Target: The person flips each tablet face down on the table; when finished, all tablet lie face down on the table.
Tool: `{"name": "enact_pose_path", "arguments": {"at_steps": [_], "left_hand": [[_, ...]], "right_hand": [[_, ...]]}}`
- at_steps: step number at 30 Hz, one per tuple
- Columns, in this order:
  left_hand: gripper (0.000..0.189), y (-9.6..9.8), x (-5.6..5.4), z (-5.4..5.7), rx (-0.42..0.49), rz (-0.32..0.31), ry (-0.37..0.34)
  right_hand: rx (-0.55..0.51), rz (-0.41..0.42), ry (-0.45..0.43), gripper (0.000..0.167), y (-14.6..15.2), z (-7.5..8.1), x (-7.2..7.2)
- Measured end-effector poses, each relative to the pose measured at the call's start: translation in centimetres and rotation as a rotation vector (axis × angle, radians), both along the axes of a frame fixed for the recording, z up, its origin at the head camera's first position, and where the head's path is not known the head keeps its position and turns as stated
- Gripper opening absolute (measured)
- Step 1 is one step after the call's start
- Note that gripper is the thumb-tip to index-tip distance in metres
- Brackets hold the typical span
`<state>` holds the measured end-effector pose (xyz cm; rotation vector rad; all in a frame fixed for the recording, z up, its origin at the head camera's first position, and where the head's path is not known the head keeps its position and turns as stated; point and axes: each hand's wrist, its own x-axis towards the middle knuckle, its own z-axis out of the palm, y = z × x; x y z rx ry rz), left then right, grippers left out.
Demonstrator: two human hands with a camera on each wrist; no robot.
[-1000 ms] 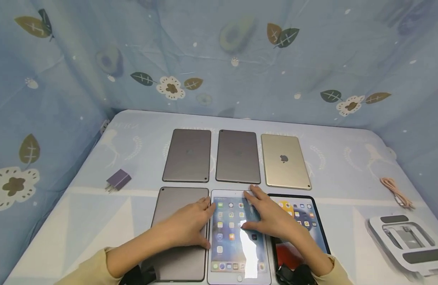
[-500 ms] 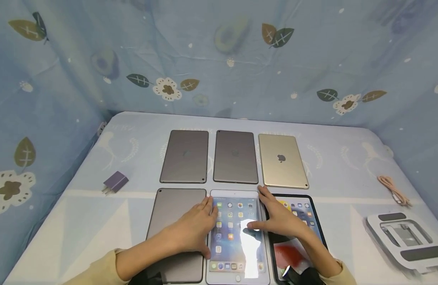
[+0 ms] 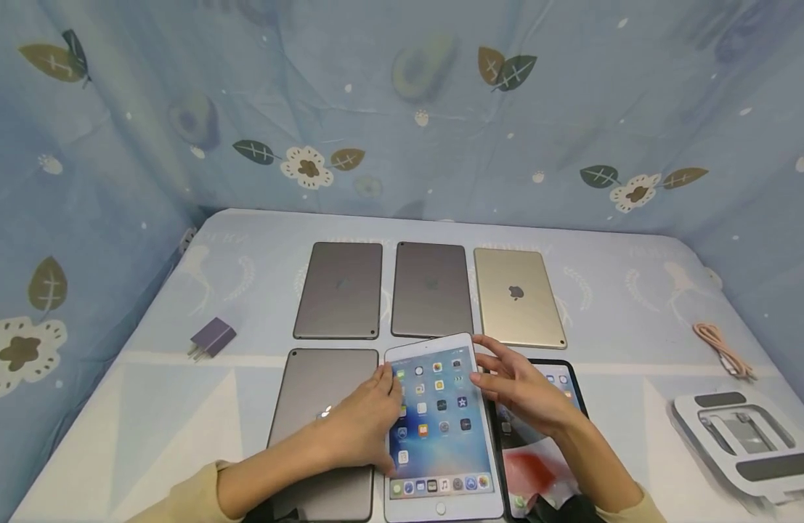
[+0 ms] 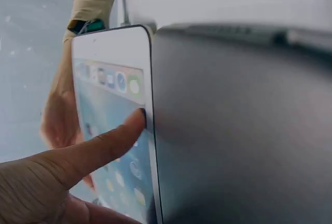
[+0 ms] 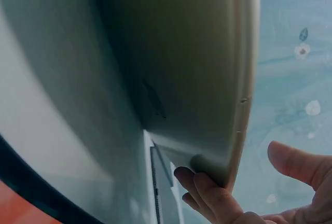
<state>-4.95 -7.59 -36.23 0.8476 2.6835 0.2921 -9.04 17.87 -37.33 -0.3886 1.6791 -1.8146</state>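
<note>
A white-framed tablet (image 3: 434, 407) with its lit screen facing up has its right side raised off the table. My left hand (image 3: 359, 421) rests along its left edge; in the left wrist view the thumb (image 4: 122, 136) touches the screen's border. My right hand (image 3: 529, 388) has its fingers curled under the upper right edge. From the right wrist view the tablet's pale back (image 5: 181, 68) shows, with fingertips on its underside and the thumb standing apart from it. A grey tablet (image 3: 310, 392) lies face down under my left forearm. A black-framed lit tablet (image 3: 539, 465) lies partly hidden below my right arm.
Two dark grey tablets (image 3: 339, 290) and a gold tablet (image 3: 519, 298) lie face down in the back row. A purple charger plug (image 3: 213, 337) is at left. On the right are a coiled cable (image 3: 722, 349) and a white folding stand (image 3: 748, 443).
My right hand has moved from over the screen to the right edge. The white-framed tablet has gone from lying flat to tilted, right side up. My left hand stays at the left edge.
</note>
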Motion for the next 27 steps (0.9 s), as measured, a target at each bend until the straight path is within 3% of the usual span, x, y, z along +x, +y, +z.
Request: {"name": "enact_pose_path", "arguments": {"at_steps": [8, 16, 23, 27], "left_hand": [[0.123, 1.3, 0.0, 0.5, 0.144, 0.076, -0.175], [0.126, 2.3, -0.2, 0.8, 0.164, 0.038, -0.199], [0.127, 3.3, -0.5, 0.8, 0.164, -0.018, -0.222], [0.127, 3.9, -0.7, 0.6, 0.171, -0.020, -0.231]], "right_hand": [[-0.043, 0.038, 0.076, 0.076, 0.2, 1.6, 0.7], [0.055, 0.041, 0.192, 0.077, 0.6, 3.1, 1.3], [0.068, 0.004, 0.241, 0.078, 0.9, 4.0, 1.6], [0.112, -0.001, 0.293, 0.076, 1.1, 4.3, 1.8]]}}
